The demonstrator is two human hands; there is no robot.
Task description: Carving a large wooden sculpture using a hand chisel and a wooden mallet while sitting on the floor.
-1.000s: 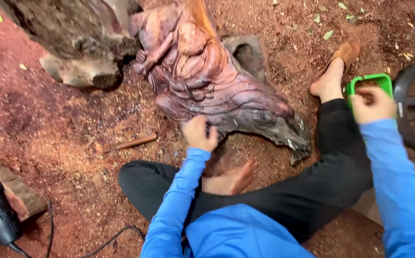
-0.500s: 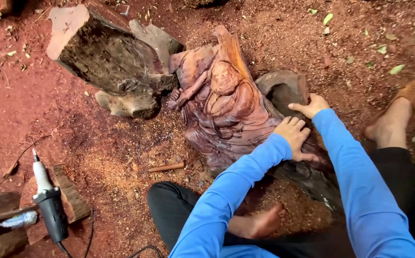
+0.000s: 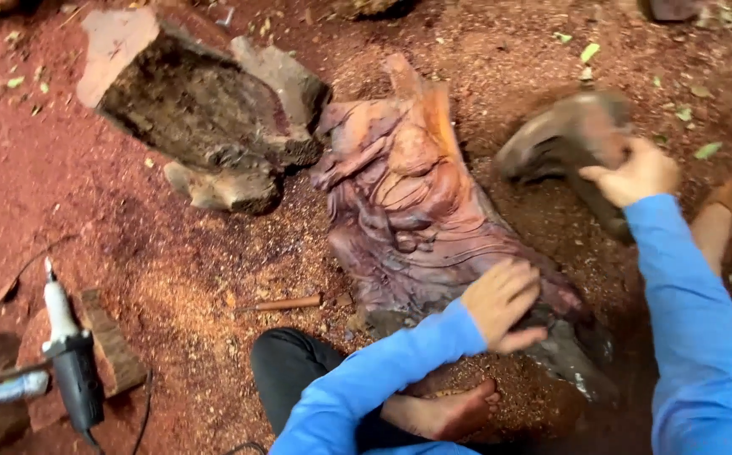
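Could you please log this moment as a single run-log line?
left hand: flat on carved wood piece, lower end | right hand: gripping grey wood chunk | rotary tool: idle on sawdust, left

Reddish sawdust is covering the dirt floor (image 3: 130,253), green leaves (image 3: 589,52) are lying scattered, soft daylight is falling evenly.

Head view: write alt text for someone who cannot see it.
A person in blue sleeves sits barefoot on red, sawdust-strewn ground, the left hand flat on a reddish carved wood sculpture and the right hand gripping a grey wood chunk beside it. A corded rotary tool lies at lower left, a rough log block behind.
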